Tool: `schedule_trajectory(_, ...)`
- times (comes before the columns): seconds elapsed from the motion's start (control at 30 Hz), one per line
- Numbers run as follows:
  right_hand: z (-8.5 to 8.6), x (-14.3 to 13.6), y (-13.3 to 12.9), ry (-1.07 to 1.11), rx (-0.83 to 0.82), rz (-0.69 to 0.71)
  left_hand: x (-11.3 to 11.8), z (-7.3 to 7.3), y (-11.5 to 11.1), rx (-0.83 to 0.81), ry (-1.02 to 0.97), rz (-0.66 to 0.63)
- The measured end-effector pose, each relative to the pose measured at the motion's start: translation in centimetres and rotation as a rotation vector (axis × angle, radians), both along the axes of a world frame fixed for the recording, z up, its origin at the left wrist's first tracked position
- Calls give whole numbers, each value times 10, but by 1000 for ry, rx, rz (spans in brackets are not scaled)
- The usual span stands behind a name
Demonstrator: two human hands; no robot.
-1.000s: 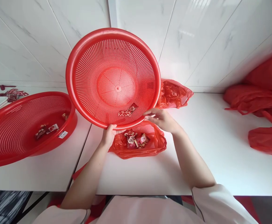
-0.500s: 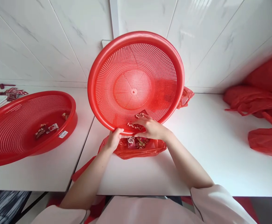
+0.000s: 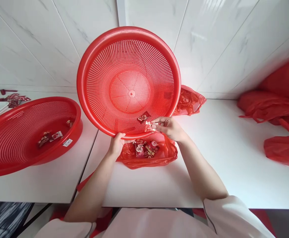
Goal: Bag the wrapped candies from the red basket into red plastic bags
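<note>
My left hand (image 3: 117,143) grips the near rim of a red plastic colander basket (image 3: 131,33), which is tilted up so its inside faces me. Between the thumb and fingers of my right hand (image 3: 170,129) is a small red-and-white wrapped packet (image 3: 148,126), held at the basket's lower right rim. Another dark red packet (image 3: 143,117) lies inside on the lower wall. Below the rim, an opened red plastic bag (image 3: 146,163) sits on the table with several dark red printed packets (image 3: 151,149) in it.
A second red colander basket (image 3: 70,132) with a few packets stands at left. Behind the tilted basket lies a red plastic bag (image 3: 190,100). Several red bags (image 3: 270,105) are heaped at right. The white table (image 3: 221,148) meets a tiled wall (image 3: 208,43).
The tilted basket has moved left and slightly up with my left hand. My right hand has come away to the right from the inside wall, pinching a packet. More of the bag's contents show.
</note>
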State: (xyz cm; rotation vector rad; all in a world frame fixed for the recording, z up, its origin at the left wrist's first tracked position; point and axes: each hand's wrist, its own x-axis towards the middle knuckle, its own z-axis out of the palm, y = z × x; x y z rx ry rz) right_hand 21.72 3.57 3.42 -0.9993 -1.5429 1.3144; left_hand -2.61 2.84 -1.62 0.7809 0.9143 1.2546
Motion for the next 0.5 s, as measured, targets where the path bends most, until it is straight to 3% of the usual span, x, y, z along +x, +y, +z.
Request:
schedule_trajectory(0.23,-4,5,4,12,34,-59,-3,-3,2,16,-8,-6)
schedule_trajectory(0.5,9,8,-1,-84,82,-89,-3,-2,2,23,16,0)
